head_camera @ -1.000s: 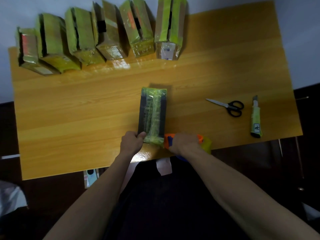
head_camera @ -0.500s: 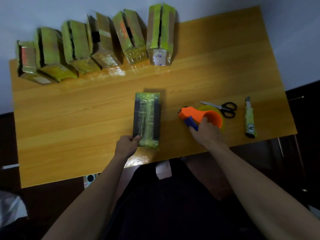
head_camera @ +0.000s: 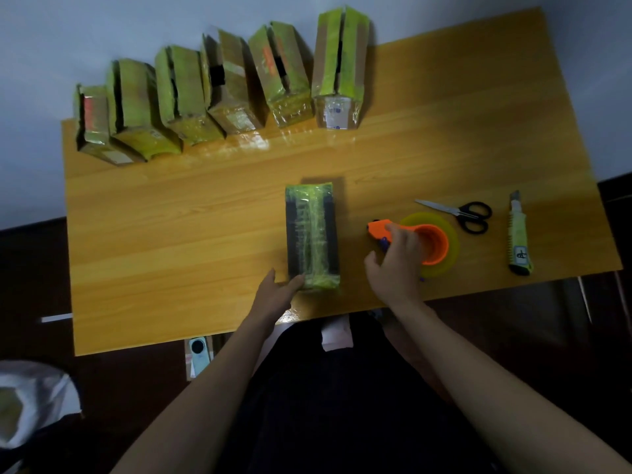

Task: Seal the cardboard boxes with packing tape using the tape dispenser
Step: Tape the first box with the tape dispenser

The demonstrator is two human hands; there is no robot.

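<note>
left hand touches box, fingers straight.

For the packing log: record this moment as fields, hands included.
box in work: dark box, green tape along its top
left hand: open, fingertips at the box's near corner
right hand: fingers loose over tape dispenser, which lies on the table
back row: six taped boxes
right side: scissors, utility knife
</note>
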